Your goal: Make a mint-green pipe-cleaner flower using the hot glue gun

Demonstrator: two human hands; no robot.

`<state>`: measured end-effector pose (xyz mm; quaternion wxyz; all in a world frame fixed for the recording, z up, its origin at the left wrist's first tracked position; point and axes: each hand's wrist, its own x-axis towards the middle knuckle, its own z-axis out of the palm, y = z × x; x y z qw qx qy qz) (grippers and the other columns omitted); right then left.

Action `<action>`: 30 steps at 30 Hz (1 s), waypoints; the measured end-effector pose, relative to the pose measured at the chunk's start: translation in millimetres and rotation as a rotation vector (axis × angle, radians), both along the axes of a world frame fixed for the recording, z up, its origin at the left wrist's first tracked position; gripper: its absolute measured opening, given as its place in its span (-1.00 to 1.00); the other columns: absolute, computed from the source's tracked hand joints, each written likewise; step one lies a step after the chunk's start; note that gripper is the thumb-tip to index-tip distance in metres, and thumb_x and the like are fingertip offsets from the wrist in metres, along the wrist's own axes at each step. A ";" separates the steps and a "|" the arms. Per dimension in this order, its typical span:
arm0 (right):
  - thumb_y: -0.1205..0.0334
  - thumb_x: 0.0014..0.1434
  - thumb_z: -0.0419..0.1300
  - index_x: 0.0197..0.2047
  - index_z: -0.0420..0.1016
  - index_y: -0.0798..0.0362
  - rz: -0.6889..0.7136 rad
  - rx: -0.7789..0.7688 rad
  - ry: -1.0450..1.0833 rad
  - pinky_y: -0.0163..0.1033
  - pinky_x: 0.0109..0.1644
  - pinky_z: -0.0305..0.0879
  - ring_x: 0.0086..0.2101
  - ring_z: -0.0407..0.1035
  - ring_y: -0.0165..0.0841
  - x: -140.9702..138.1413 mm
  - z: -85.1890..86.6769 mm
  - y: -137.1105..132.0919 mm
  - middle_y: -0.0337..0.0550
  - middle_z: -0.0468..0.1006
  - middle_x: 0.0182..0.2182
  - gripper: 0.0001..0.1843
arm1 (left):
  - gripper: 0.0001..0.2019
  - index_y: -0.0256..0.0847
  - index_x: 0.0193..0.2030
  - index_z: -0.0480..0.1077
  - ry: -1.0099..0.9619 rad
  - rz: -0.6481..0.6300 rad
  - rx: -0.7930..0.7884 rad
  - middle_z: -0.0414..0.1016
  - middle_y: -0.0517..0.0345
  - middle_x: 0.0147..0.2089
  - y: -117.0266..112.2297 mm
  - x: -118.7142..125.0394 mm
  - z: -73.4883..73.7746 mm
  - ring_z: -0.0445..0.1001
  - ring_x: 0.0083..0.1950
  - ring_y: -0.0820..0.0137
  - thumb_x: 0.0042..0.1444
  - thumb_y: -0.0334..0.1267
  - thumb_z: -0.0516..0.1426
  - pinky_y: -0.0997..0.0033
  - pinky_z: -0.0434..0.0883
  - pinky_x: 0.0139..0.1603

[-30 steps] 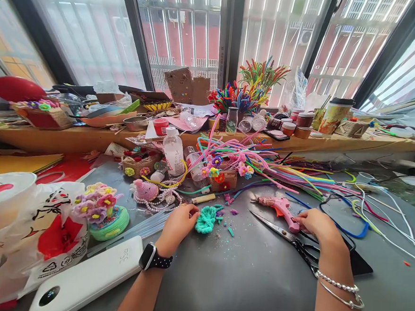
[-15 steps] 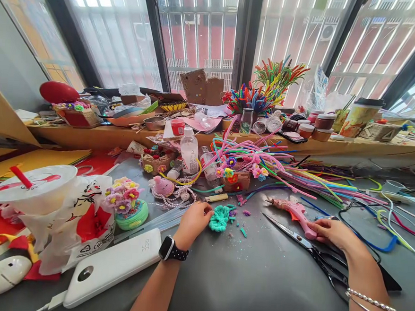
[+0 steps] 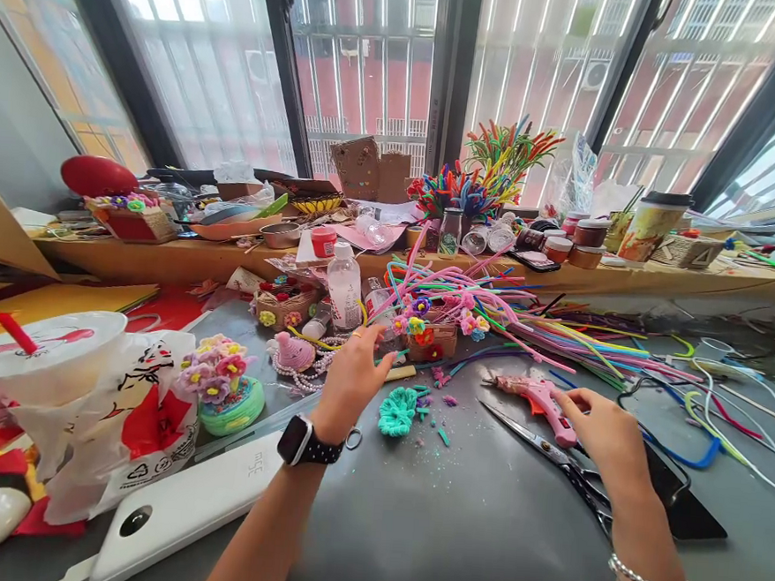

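My left hand (image 3: pixel 351 378), with a black smartwatch on the wrist, hovers above the grey table, fingers spread, holding nothing. It is near the clear plastic bottle (image 3: pixel 345 289) and the small basket of pipe-cleaner flowers (image 3: pixel 432 336). A teal pipe-cleaner flower (image 3: pixel 398 412) lies on the table just right of it. My right hand (image 3: pixel 600 431), with silver bracelets on the wrist, rests at the handle end of the pink glue gun (image 3: pixel 534 394), fingers loosely curled beside it. Black-handled scissors (image 3: pixel 552 452) lie under and in front of that hand.
A heap of coloured pipe cleaners (image 3: pixel 557 333) spreads across the right. At the left stand a lidded cup in a plastic bag (image 3: pixel 88 393), a green flower pot craft (image 3: pixel 231 395) and a white power bank (image 3: pixel 179 506). A wooden shelf (image 3: pixel 184 254) with jars runs along the window.
My left hand has lifted off the teal flower and moved up and forward with fingers spread. My right hand stays at the glue gun. The view has swung slightly left.
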<state>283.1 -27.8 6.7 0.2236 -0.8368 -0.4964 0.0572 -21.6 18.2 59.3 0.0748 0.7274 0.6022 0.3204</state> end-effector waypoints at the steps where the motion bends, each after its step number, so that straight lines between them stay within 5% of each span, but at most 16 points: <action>1: -0.09 0.06 -0.05 -0.36 0.47 -0.01 0.027 0.001 0.009 -0.26 -0.38 0.17 -0.38 0.40 -0.22 -4.2 1.3 0.0 -0.08 0.55 -0.41 -0.60 | -0.61 -0.29 0.03 0.22 0.015 -0.004 0.051 0.34 -0.06 -0.01 7.7 2.5 4.5 0.36 -0.03 0.28 0.03 -0.30 0.06 0.33 0.30 -0.03; 9: 0.04 0.12 -0.07 -0.38 0.47 -0.01 0.131 -0.035 -0.001 -0.28 -0.37 0.14 -0.37 0.40 -0.23 -21.6 2.9 2.3 -0.11 0.56 -0.43 -0.66 | -0.63 -0.30 0.05 0.19 0.109 0.051 0.108 0.31 -0.07 0.04 87.2 8.3 26.3 0.32 0.04 0.30 0.06 -0.36 -0.02 0.36 0.21 0.07; 16: 0.02 0.12 -0.08 -0.43 0.45 -0.03 0.182 0.018 0.035 -0.27 -0.39 0.13 -0.40 0.40 -0.24 -29.2 -1.7 2.3 -0.17 0.55 -0.49 -0.65 | -0.69 -0.26 -0.09 0.35 0.175 0.061 -0.054 0.51 -0.01 -0.21 130.7 8.4 12.0 0.44 -0.13 0.24 -0.04 -0.30 0.11 0.38 0.31 -0.16; 22: 0.05 0.10 -0.05 -0.43 0.46 -0.02 0.251 0.071 0.059 -0.26 -0.40 0.14 -0.46 0.39 -0.26 -37.3 -2.7 2.4 -0.17 0.53 -0.53 -0.68 | -0.84 -0.21 -0.32 0.45 0.159 0.061 -0.034 0.54 0.04 -0.26 132.2 2.7 -1.3 0.46 -0.20 0.30 -0.01 -0.35 0.05 0.43 0.30 -0.21; 30: 0.09 0.09 -0.02 -0.45 0.46 0.00 0.286 0.109 0.064 -0.25 -0.39 0.16 -0.46 0.39 -0.26 -42.0 -4.1 3.9 -0.14 0.52 -0.52 -0.71 | -0.80 -0.24 -0.32 0.44 0.049 0.102 0.080 0.53 0.01 -0.30 117.8 -14.5 7.3 0.46 -0.27 0.29 0.01 -0.24 0.02 0.40 0.30 -0.26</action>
